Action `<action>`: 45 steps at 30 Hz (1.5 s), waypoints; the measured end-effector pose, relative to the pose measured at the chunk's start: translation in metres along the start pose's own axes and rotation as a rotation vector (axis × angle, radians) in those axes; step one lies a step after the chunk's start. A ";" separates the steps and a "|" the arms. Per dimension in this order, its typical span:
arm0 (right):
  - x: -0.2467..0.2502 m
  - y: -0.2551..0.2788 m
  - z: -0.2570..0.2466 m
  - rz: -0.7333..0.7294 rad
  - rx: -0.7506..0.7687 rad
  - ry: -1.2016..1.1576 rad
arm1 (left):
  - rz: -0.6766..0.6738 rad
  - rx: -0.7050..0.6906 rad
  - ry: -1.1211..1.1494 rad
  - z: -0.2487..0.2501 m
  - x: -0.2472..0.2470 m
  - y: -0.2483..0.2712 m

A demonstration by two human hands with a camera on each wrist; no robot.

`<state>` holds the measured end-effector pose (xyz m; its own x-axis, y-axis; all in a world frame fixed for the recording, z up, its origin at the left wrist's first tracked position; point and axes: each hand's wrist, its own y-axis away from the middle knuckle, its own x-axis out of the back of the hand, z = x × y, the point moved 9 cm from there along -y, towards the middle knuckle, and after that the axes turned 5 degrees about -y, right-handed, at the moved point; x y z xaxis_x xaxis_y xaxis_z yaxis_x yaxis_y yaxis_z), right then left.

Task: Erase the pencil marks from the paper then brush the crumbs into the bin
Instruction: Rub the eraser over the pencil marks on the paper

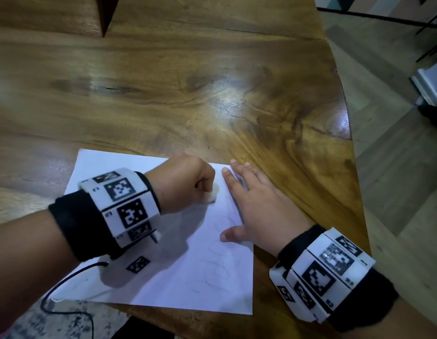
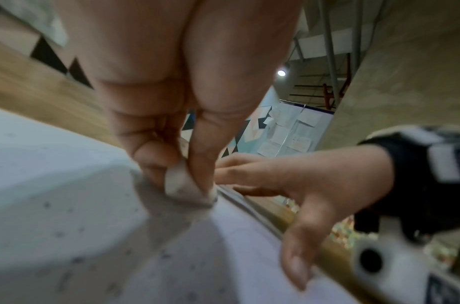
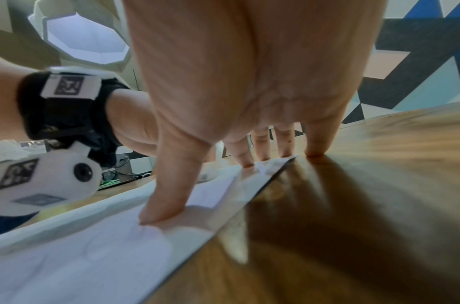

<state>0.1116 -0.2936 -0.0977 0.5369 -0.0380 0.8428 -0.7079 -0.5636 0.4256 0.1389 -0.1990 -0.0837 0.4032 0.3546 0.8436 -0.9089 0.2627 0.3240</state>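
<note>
rubbing with our left hand (image 1: 185,182), fingers pinched on the small white eraser (image 2: 182,183), we keep strokes short while our right hand (image 1: 259,204), fingers spread flat, pins the white paper sheet (image 1: 188,277).

Paper (image 1: 178,277): white, bearing faint grey pencil marks (image 1: 222,265). Eraser (image 2: 182,185): white, grey-smudged. Table (image 1: 163,94): brown wood, dark grain. Wristbands (image 1: 124,206): black, with black-and-white square-patterned tags.
</note>
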 end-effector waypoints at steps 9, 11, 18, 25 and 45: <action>0.000 0.000 0.000 -0.001 0.003 -0.011 | 0.049 -0.029 -0.005 0.005 0.002 -0.003; 0.000 0.000 0.000 0.000 0.001 -0.018 | -0.035 -0.049 -0.015 0.005 -0.004 0.001; -0.001 -0.001 0.000 0.000 0.007 -0.009 | 0.210 0.056 0.052 -0.013 0.019 -0.002; -0.001 0.000 0.000 -0.003 0.000 -0.010 | 0.095 0.023 0.064 -0.018 0.012 0.002; -0.001 0.001 0.000 0.004 -0.003 -0.013 | 0.109 -0.119 0.042 0.009 -0.007 0.011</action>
<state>0.1107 -0.2942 -0.0983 0.5395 -0.0508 0.8405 -0.7116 -0.5611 0.4228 0.1251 -0.2063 -0.0826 0.3088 0.4234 0.8517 -0.9296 0.3236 0.1762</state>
